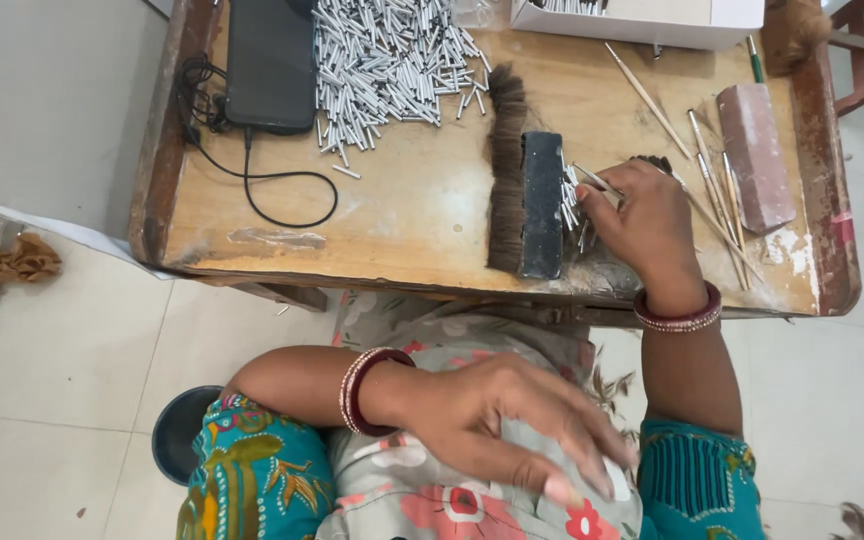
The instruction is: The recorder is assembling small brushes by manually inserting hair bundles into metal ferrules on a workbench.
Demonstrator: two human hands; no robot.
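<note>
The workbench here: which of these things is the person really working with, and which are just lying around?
In use:
right hand picking at small metal tubes
dark block beside them
row of dark bristles
left hand resting on the lap

Lying about:
phone with cable
pile of metal tubes
pinkish stone block
thin sticks
white box

Two hands, the left hand (497,420) and the right hand (642,225), one dark block (542,205), one row of brown bristles (507,170), one phone (270,62), one black cable (272,180), one pinkish stone block (755,155), one white box (642,20), metal tubes (392,60) too many to count, several thin sticks (717,195)
</note>
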